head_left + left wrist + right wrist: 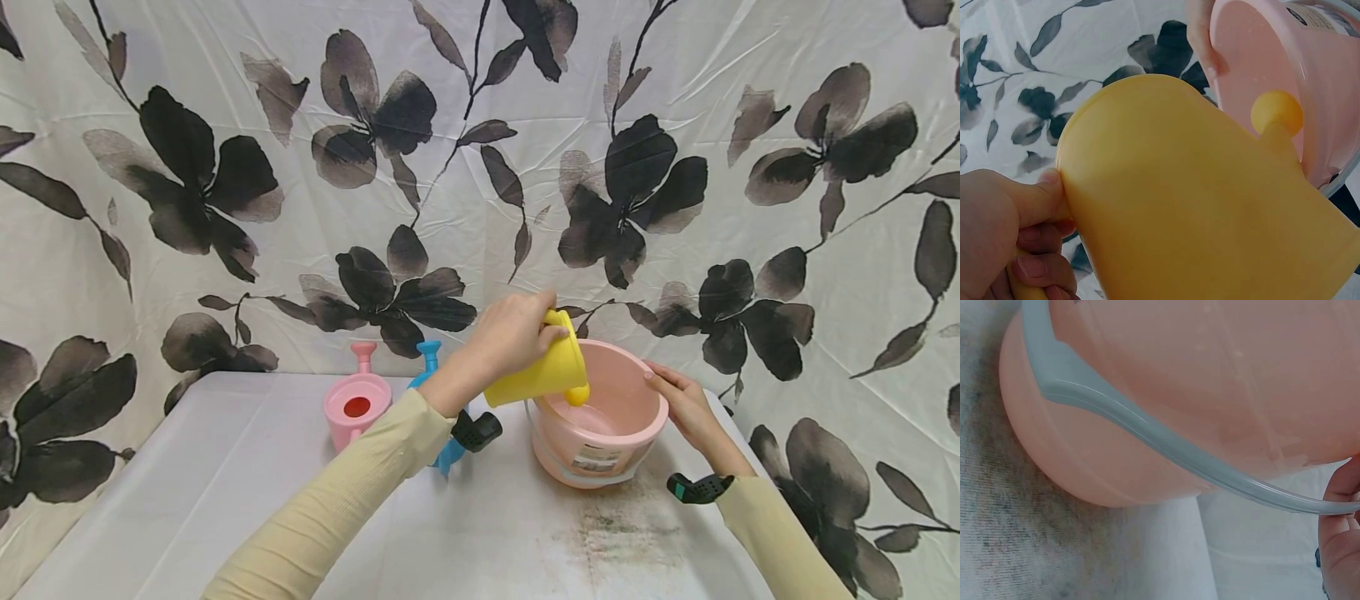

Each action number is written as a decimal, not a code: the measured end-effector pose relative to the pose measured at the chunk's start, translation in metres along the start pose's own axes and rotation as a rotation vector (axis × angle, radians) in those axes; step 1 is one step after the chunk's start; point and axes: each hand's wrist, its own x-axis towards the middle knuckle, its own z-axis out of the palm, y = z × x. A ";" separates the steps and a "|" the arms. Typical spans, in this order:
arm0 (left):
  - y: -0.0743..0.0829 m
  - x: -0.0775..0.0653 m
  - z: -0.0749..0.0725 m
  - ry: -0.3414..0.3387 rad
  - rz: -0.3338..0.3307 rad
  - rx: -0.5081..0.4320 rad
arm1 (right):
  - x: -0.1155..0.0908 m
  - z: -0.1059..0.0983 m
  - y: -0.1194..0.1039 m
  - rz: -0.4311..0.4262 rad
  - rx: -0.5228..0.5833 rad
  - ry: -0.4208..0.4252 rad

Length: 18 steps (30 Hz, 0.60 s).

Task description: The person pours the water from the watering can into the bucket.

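Note:
My left hand [517, 335] grips the handle of a yellow watering can [536, 377], fingers curled round it. The can is tipped, its round-ended spout [1277, 114] pointing down into the mouth of a pink bucket [618, 379]. Whether water flows cannot be seen. At the bucket's right rim, my right hand [686, 410] holds the edge, with the thumb over the rim. The bucket stands on the table, leaning slightly, and its grey handle [1166, 447] hangs down around the front.
A pink watering can [339, 419] stands at the back left of the white table [187, 467]. Beside it, a blue watering can [448, 454] is partly hidden by my left arm. Dark stains [630, 529] mark the table before the bucket. Floral cloth [495, 225] hangs behind.

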 end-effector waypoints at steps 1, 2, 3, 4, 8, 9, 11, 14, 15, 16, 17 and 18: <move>0.000 0.000 0.000 0.001 0.000 -0.002 | 0.000 0.000 0.000 0.000 0.000 0.001; -0.001 0.000 0.000 0.000 -0.001 -0.002 | 0.000 0.000 0.000 0.000 0.001 0.001; -0.001 0.000 0.000 -0.001 -0.002 -0.002 | 0.000 0.000 0.000 0.000 0.001 0.002; -0.001 0.001 0.000 -0.002 -0.002 -0.002 | 0.000 0.000 0.000 -0.001 0.003 0.002; -0.001 0.000 -0.001 -0.003 -0.004 -0.007 | 0.000 0.000 0.000 -0.008 0.016 -0.003; -0.002 0.000 -0.001 -0.001 -0.004 -0.007 | 0.000 0.000 0.000 -0.008 0.018 -0.004; -0.002 0.000 -0.001 0.000 -0.002 -0.008 | -0.001 0.000 0.000 -0.008 0.019 -0.005; -0.002 -0.001 -0.001 0.001 -0.001 -0.008 | -0.001 0.000 0.000 -0.005 0.009 -0.005; -0.002 -0.001 -0.001 0.001 0.000 -0.008 | -0.001 0.000 0.000 -0.003 0.004 -0.004; -0.002 -0.002 0.000 0.001 0.000 -0.008 | 0.000 0.000 0.000 -0.002 0.001 -0.004; -0.002 -0.002 0.000 0.003 0.001 -0.009 | 0.000 0.000 0.000 0.000 -0.001 -0.003; -0.002 -0.002 0.000 0.006 0.002 -0.011 | 0.000 0.000 0.000 0.001 -0.004 -0.003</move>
